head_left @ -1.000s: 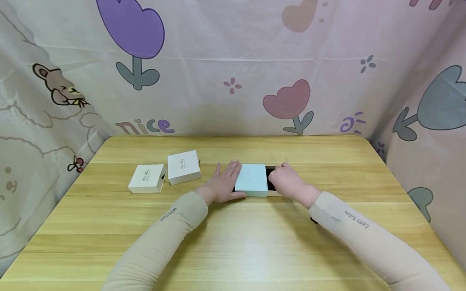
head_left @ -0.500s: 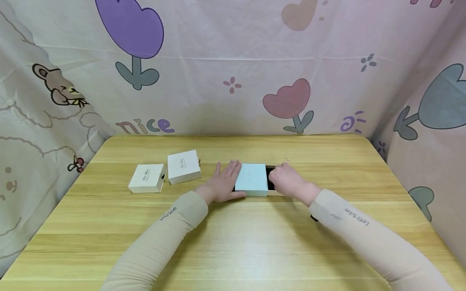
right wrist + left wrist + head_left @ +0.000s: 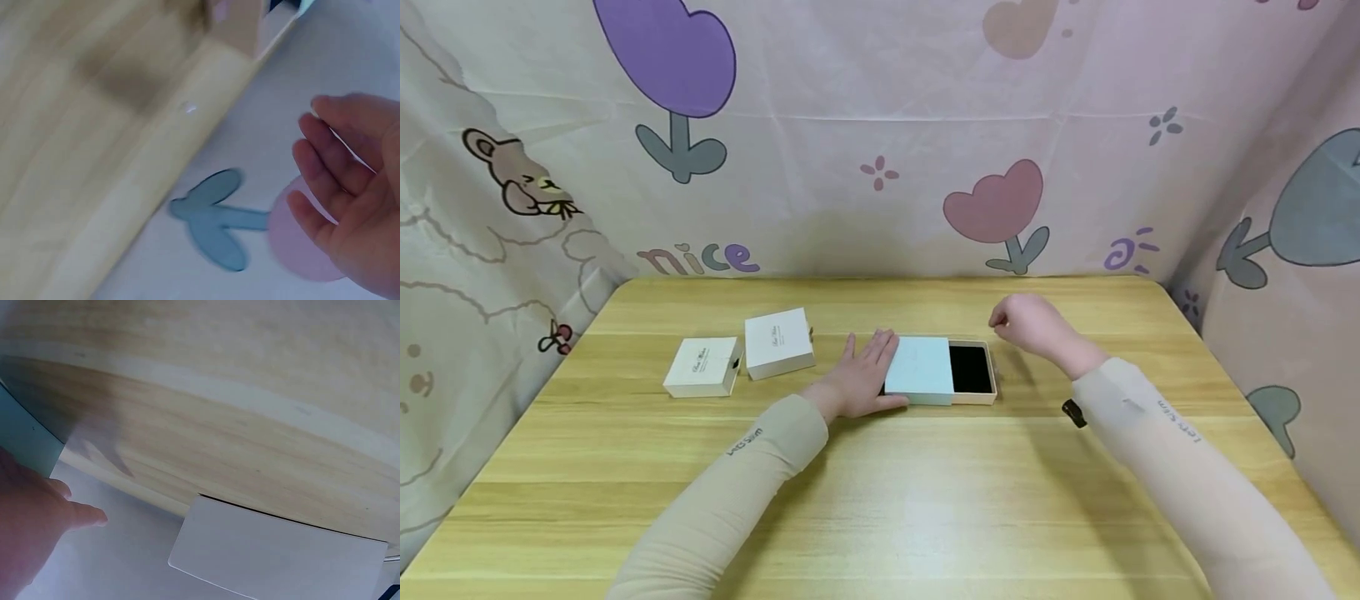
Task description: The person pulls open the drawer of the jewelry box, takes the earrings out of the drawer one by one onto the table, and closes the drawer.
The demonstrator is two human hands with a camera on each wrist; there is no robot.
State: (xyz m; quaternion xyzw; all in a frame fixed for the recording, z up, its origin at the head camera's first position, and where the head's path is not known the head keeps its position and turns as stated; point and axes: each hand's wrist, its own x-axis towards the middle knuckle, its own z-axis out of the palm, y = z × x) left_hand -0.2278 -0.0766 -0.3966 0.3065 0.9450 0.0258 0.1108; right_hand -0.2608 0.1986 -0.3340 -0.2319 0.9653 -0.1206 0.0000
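While the left hand (image 3: 860, 385), fingers spread, touched the blue box (image 3: 921, 365) on the table (image 3: 880, 500), its tray (image 3: 974, 399), jutting rightward, lay to the near left of the right hand (image 3: 1036, 323), whose fingers were curled (any contents indiscernible).

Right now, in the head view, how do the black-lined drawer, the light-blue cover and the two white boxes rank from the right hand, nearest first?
1. Black-lined drawer: below-left of the right hand.
2. Light-blue cover: left of the drawer.
3. Right white box: left of the left hand.
4. Left white box: leftmost of the four.
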